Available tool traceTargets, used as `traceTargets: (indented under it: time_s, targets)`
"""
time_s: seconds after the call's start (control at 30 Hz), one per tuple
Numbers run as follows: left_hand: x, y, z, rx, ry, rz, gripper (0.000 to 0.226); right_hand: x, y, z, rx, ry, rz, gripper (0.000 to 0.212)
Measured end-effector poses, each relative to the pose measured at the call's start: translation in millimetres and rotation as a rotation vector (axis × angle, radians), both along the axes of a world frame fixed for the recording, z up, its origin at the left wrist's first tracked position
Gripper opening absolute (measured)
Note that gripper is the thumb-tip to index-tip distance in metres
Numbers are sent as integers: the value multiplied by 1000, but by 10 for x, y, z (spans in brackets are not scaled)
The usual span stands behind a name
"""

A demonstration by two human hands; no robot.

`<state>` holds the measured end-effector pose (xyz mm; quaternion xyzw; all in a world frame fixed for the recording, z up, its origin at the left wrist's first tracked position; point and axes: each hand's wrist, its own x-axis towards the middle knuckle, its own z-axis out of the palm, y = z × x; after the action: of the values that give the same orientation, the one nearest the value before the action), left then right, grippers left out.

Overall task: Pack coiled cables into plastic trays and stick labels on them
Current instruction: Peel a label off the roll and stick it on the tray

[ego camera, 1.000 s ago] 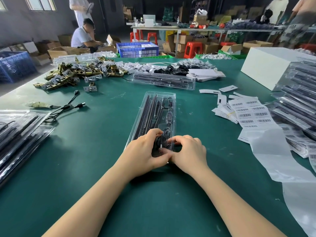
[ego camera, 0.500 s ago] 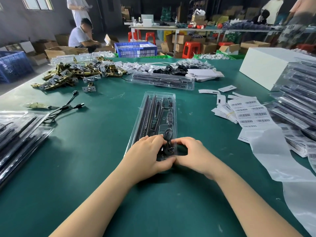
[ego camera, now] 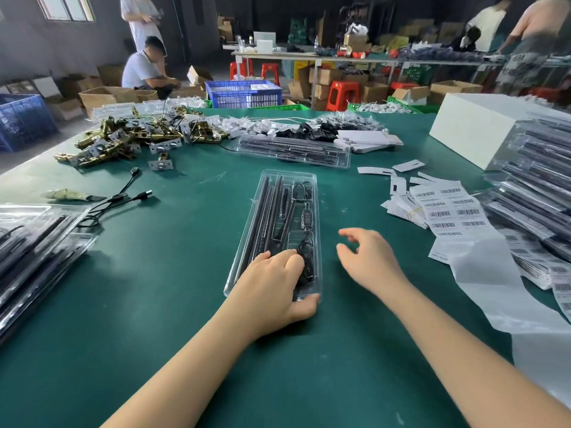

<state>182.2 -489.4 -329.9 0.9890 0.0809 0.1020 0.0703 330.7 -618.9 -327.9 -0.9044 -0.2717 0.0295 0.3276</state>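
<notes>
Left hand (ego camera: 272,282) grips tray (ego camera: 278,233); right hand (ego camera: 369,261) beside.

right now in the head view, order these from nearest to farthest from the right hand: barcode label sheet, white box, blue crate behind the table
From the right hand:
1. barcode label sheet, just to its right
2. white box, far right of the table
3. blue crate, beyond the table's far edge

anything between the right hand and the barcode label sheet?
Head view: only bare green table lies between the right hand and the barcode label sheet. The hand holds nothing and is off the plastic tray.
</notes>
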Motion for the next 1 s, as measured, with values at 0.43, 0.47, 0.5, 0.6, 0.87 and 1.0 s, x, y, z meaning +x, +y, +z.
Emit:
traceTargets:
  time_s: [0.43,0.47,0.5,0.6,0.87,1.0]
  targets:
    - [49,-16,-49,-93,-77,21,57,1401,-358,131,-693,-217,-107,21]
    - [51,-20,-41,-98,-92,25,59,1434,-365,127,-703,-240,-134,18]
    - [50,-25,-39,-100,-111,30,61,1466,-360,131,-700,-264,-160,17]
    - [53,-36,-63,-89,-177,42,57,1574,-298,178,-601,-315,-200,34]
    - [86,-10,-70,-96,-240,26,50,1799,-230,229,-779,-342,-79,36]
    - [87,-16,-70,-94,-245,30,49,1915,-365,349,-741,-378,-204,33]
